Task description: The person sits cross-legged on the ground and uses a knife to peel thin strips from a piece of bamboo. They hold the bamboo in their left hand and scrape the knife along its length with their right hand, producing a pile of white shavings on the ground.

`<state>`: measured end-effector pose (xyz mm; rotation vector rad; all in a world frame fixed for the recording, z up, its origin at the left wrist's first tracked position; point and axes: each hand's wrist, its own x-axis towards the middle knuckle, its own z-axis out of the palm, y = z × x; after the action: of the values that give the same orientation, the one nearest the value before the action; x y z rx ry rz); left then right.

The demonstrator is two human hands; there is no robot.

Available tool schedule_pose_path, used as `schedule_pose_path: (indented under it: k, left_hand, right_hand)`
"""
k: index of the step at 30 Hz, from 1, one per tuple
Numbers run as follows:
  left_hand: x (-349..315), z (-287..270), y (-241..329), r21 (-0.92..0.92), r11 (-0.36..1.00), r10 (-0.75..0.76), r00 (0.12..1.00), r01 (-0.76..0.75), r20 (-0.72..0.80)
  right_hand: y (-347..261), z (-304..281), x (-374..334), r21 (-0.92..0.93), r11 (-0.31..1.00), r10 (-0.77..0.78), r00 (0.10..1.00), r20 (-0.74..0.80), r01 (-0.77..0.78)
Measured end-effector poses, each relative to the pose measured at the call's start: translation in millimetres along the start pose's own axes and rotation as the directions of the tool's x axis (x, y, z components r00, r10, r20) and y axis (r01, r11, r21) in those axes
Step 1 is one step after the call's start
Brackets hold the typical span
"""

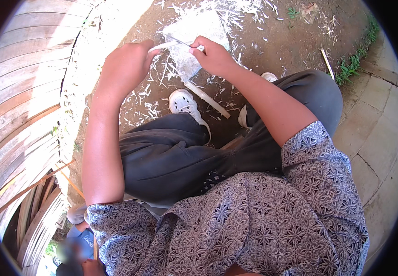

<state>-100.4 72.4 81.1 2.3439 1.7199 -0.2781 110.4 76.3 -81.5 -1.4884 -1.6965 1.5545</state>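
Note:
My left hand [127, 64] is closed round one end of a pale, peeled stick [164, 46], thumb and fingers pinching it. From my right hand [212, 57] juts a thin grey knife blade [177, 39], slanting up and left across the stick. The knife's handle is mostly hidden in the closed fingers, and a whitish bit shows between them. Both hands are held above a whitish flat slab or sheet [203, 27] strewn with thin shavings. A longer pale stick [207, 99] lies on the ground between my feet, its far end by the slab.
Pale shavings [146, 96] litter the brown soil. My white clog [185, 103] stands near the stick. Wooden slats [28, 78] rise along the left, and paving slabs [373, 124] border the right. Another person [84, 246] is at the lower left. A thin strip [327, 63] lies far right.

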Motion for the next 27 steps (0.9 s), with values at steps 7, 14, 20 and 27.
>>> schedule_pose_path:
  k: [7, 14, 20, 27]
  left_hand:
    - [10, -1, -5, -0.050, 0.999, 0.015, 1.000, -0.016, -0.011]
    - [5, 3, -5, -0.053, 0.998, 0.014, 1.000, -0.015, -0.024]
    - [6, 2, -1, -0.034, 0.999, 0.003, 1.000, -0.003, 0.001]
    - [7, 3, -8, -0.023, 0.999, -0.023, 1.000, 0.024, 0.012]
  right_hand:
    - [71, -11, 4, -0.179, 0.970, 0.138, 0.977, -0.162, -0.167]
    - [-23, 5, 0, 0.175, 0.984, -0.045, 0.999, 0.025, 0.040]
    - [35, -5, 8, -0.113, 0.993, 0.039, 0.997, -0.067, -0.046]
    - [36, -1, 11, -0.153, 0.983, 0.081, 0.988, -0.132, -0.101]
